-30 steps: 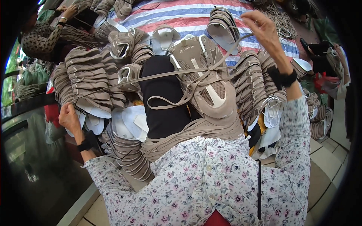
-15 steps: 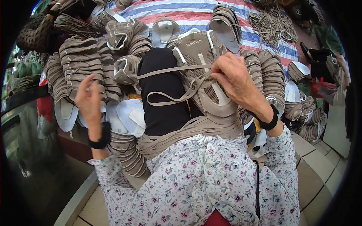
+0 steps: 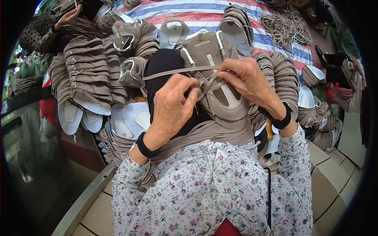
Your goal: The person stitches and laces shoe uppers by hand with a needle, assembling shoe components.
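Observation:
A taupe shoe upper (image 3: 205, 44) with mesh panels and white trim lies over my lap, toe part toward me. My right hand (image 3: 246, 80) pinches a flat taupe shoelace (image 3: 179, 71) over the upper's lacing area. One length of that lace runs left from the fingers across the black cloth (image 3: 162, 63) on my leg. Beside the upper's left edge is my left hand (image 3: 173, 106), fingers curled close to the crossed laces; what its fingertips hold, if anything, is hidden. More flat laces (image 3: 214, 131) lie bundled across my lap.
Stacked shoe uppers (image 3: 87, 65) stand to the left, with more stacks (image 3: 284, 76) to the right. A striped sheet (image 3: 189, 11) spreads ahead, bearing a heap of laces (image 3: 285, 25). At far left, another person's hand (image 3: 70, 16) is raised over a lace bundle.
My left hand has swung right and inward from the stacked uppers to the laces, covering the loose loop. My right hand keeps its pinch, shifted slightly. The other person's hand has come up.

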Demonstrator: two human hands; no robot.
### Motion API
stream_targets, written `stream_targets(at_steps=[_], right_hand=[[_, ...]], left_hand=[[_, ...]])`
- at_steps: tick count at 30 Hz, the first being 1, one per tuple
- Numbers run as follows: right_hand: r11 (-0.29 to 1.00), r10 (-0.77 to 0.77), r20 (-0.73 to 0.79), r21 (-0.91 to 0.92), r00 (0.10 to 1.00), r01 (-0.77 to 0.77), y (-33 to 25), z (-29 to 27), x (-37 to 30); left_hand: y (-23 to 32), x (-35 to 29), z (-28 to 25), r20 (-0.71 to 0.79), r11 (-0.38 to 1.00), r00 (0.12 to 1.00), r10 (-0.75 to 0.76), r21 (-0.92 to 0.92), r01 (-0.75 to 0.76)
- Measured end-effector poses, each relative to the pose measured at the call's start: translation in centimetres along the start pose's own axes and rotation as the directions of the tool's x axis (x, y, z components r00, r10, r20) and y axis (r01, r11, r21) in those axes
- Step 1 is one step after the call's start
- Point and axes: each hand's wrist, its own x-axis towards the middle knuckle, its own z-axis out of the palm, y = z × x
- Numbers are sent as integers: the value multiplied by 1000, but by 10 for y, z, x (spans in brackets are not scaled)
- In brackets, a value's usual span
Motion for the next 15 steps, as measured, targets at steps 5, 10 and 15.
stream_targets(at_steps=[5,10,15], right_hand=[[974,216,27,64,976,-217,6,-2,-2],[948,259,95,167,961,-272,8,-8,-1],[868,287,233,348,929,-355,9,-24,-5]], left_hand=[[-2,22,-7,-177,986,981,80,157,-52],[-23,23,-7,-39,975,985,171,149,-163],[-26,16,-34,-90,992,993,78,102,-68]])
